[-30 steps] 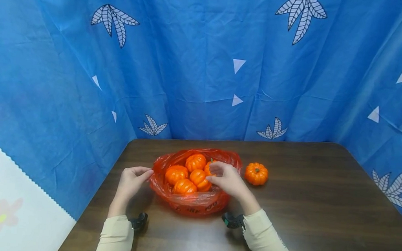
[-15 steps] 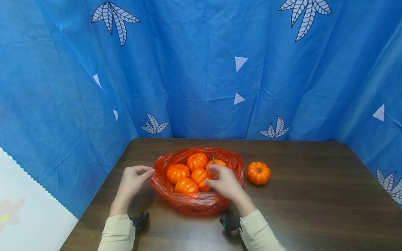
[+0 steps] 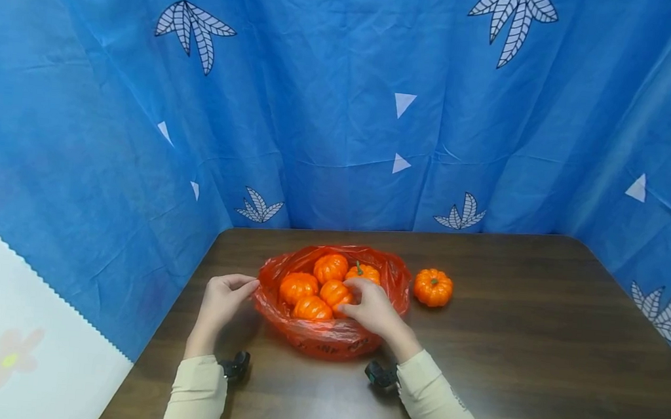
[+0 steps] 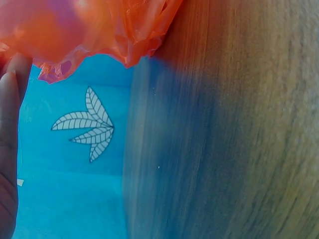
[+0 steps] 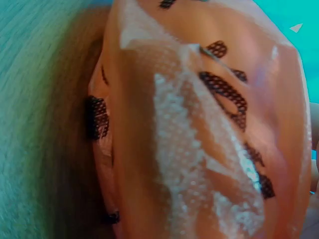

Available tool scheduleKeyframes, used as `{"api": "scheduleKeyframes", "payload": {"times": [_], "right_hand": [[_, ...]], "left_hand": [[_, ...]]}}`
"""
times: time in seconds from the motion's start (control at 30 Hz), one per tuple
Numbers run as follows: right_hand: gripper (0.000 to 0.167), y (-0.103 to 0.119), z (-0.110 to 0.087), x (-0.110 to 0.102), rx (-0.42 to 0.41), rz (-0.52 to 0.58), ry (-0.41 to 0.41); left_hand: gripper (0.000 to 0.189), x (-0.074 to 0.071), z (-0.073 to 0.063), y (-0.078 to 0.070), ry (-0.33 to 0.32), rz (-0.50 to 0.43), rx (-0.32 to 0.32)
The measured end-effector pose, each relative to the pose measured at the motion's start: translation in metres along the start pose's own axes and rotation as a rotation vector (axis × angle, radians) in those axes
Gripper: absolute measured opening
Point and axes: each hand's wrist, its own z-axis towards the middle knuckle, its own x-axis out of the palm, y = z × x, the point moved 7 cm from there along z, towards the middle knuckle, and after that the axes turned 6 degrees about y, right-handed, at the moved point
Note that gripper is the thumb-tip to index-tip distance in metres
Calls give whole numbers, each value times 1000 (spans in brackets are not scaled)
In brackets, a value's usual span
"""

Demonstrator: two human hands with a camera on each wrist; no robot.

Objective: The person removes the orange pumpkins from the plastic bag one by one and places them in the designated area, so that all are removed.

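Note:
An open red plastic bag [image 3: 324,348] stands on the table with several small orange pumpkins in it. My left hand [image 3: 220,302] pinches the bag's left rim between thumb and fingers; the left wrist view shows the bag's edge [image 4: 127,55] by the fingertips. Over the right side of the opening, my right hand [image 3: 377,311] has its thumb and fingers curled round the near-middle pumpkin [image 3: 333,292]. Just beyond these fingers sits a pumpkin with a green stem [image 3: 364,274]. In the right wrist view, the bag's printed wall [image 5: 199,124] hides most of the hand.
One more pumpkin [image 3: 432,287] lies on the dark wooden table [image 3: 538,344], just right of the bag. Blue patterned curtains [image 3: 344,105] hang behind the table and along its sides. A black wrist device [image 3: 236,366] is on the left wrist.
My right hand has moved slightly left and down from beside the green-stemmed pumpkin, uncovering it, and closed round the near-middle one. The left hand keeps its pinch on the rim.

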Motion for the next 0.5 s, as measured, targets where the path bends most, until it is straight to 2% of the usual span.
{"api": "scheduleKeyframes", "payload": {"times": [0.2, 0.5], "right_hand": [[50, -3, 0, 1, 8, -6, -6], [52, -6, 2, 3, 5, -23, -10]], "left_hand": [[27, 0, 1, -2, -6, -14, 24], [27, 0, 1, -1, -6, -28, 8]]}}
